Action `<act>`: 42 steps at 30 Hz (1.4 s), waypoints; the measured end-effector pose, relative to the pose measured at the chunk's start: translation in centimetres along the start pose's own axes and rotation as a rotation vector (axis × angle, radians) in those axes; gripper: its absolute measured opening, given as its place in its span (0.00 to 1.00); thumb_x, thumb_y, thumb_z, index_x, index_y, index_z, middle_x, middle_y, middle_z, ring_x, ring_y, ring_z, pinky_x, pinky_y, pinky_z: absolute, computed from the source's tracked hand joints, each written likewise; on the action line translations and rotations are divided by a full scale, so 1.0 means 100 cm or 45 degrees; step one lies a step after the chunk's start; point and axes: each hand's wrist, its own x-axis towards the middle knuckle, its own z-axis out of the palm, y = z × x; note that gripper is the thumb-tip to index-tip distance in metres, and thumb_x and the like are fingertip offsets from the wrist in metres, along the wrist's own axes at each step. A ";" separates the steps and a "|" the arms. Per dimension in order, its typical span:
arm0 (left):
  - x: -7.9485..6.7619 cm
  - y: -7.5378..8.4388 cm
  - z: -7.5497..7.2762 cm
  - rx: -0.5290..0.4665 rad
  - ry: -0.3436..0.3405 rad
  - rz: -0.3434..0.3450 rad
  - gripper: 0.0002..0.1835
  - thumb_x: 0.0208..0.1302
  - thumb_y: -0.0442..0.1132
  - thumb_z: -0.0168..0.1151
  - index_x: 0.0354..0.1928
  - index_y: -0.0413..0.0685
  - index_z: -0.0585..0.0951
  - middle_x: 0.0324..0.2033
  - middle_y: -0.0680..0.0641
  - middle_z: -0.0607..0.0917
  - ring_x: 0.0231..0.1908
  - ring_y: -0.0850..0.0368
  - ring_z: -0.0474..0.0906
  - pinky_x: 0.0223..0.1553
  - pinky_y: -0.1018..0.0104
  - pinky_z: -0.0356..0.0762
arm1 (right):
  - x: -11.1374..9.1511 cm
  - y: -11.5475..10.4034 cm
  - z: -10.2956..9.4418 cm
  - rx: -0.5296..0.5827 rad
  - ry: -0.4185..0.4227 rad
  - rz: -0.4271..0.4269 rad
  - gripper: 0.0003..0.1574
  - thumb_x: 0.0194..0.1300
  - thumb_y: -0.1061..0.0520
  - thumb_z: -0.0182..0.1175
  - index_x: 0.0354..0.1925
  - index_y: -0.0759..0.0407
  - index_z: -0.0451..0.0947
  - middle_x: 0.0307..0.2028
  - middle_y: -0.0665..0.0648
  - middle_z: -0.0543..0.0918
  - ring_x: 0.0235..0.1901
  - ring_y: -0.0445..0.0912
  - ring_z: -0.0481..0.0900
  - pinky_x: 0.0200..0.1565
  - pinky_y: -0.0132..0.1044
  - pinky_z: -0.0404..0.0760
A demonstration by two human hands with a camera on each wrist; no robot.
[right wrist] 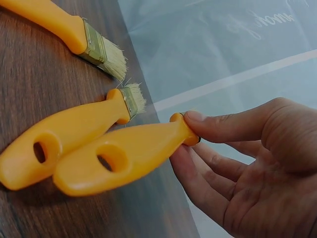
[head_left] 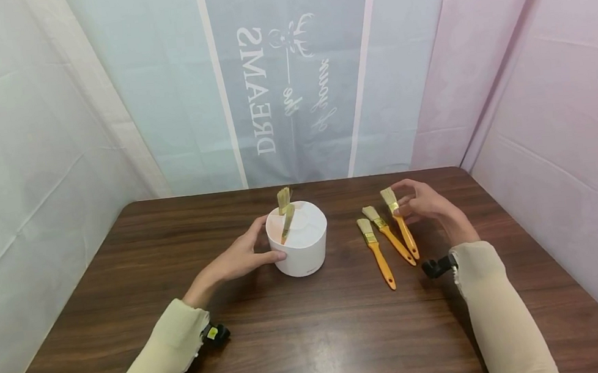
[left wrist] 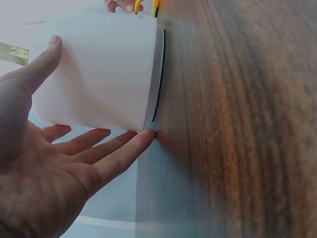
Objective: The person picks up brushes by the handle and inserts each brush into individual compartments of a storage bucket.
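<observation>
The cream left sleeve (head_left: 150, 366) and right sleeve (head_left: 504, 317) have ragged cuffs (head_left: 478, 255); the black left wrist camera (head_left: 222, 334) bears a yellow-green patch (head_left: 213, 332).

Toward the rear of the counter (head_left: 317, 344), the container (head_left: 303, 260) is set between the thumb and fingers of the left grip (head_left: 240, 256), which is placed at its left side. In its left part two brushes are stood, bristles uppermost: the rear brush (head_left: 284, 199) and, before it, the leaning brush (head_left: 288, 220). To the right, well apart from the container, three more are ranged side by side, handles pointed frontward: the left brush (head_left: 377, 257), the middle brush (head_left: 390, 237) and the right brush (head_left: 406, 229), pinched near its bristles by the right grip (head_left: 423, 200). The counter is backed by a cloth (head_left: 291, 119).
</observation>
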 end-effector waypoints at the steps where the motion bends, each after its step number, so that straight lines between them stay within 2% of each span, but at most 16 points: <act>1: 0.000 0.000 0.000 0.005 0.001 0.000 0.51 0.65 0.56 0.72 0.81 0.61 0.51 0.78 0.47 0.61 0.74 0.41 0.67 0.71 0.37 0.66 | 0.000 0.000 0.000 0.003 0.002 -0.007 0.47 0.69 0.67 0.64 0.78 0.66 0.53 0.60 0.80 0.75 0.44 0.50 0.88 0.50 0.56 0.87; 13: 0.000 0.000 -0.001 0.006 -0.002 0.013 0.51 0.65 0.55 0.72 0.81 0.61 0.51 0.78 0.46 0.62 0.73 0.41 0.69 0.71 0.38 0.67 | -0.001 -0.008 0.002 0.051 0.021 -0.049 0.52 0.68 0.69 0.64 0.81 0.63 0.48 0.60 0.82 0.74 0.43 0.51 0.88 0.47 0.54 0.88; 19: 0.001 0.000 -0.001 0.002 -0.001 0.025 0.51 0.65 0.54 0.72 0.81 0.61 0.51 0.77 0.46 0.63 0.71 0.42 0.72 0.69 0.39 0.70 | -0.002 -0.012 0.003 0.088 0.020 -0.038 0.51 0.69 0.70 0.63 0.81 0.61 0.48 0.54 0.76 0.79 0.40 0.47 0.88 0.46 0.51 0.89; 24: 0.001 0.000 -0.001 -0.005 -0.002 0.028 0.51 0.65 0.53 0.73 0.81 0.60 0.52 0.77 0.46 0.63 0.70 0.42 0.73 0.68 0.40 0.71 | -0.006 -0.020 0.004 0.134 0.023 -0.053 0.52 0.68 0.70 0.62 0.81 0.59 0.48 0.52 0.71 0.78 0.40 0.47 0.86 0.45 0.51 0.89; 31: 0.000 0.001 -0.001 0.016 0.011 0.009 0.50 0.64 0.54 0.73 0.81 0.61 0.52 0.76 0.46 0.65 0.70 0.42 0.73 0.68 0.40 0.71 | -0.012 -0.034 0.006 0.134 0.005 -0.109 0.52 0.68 0.70 0.61 0.81 0.59 0.48 0.56 0.76 0.76 0.41 0.50 0.87 0.47 0.53 0.88; 36: 0.000 0.001 -0.001 0.008 0.014 0.007 0.50 0.64 0.54 0.73 0.80 0.61 0.53 0.76 0.47 0.65 0.70 0.42 0.73 0.68 0.40 0.71 | -0.014 -0.042 0.007 0.126 0.017 -0.143 0.51 0.69 0.70 0.62 0.81 0.59 0.48 0.54 0.75 0.76 0.40 0.48 0.86 0.47 0.57 0.88; 42: 0.000 0.001 0.000 0.005 0.012 0.001 0.50 0.64 0.55 0.73 0.80 0.61 0.53 0.77 0.47 0.65 0.71 0.42 0.72 0.68 0.39 0.71 | -0.017 -0.049 0.008 0.104 0.003 -0.151 0.51 0.69 0.70 0.61 0.81 0.58 0.49 0.56 0.76 0.76 0.41 0.50 0.86 0.46 0.55 0.88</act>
